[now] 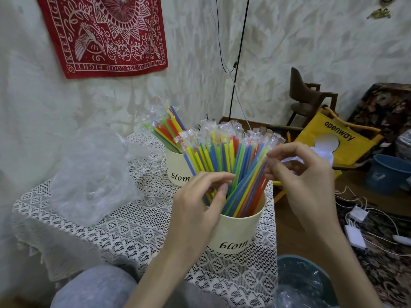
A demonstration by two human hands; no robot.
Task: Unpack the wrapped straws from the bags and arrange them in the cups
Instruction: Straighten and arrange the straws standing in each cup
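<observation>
my left hand [200,192] and right hand [298,165] fingers pinch wrapped straws [233,156] standing in the near cup [238,232].

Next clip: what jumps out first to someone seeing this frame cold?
The fan of bright wrapped straws standing in the near cream cup at the centre, with the left hand and right hand fingering them from either side. Behind it a second cup also holds straws, both on a lace-covered table. A red bandana hangs on the wall at upper left, and a crumpled clear bag lies at the table's left.
</observation>
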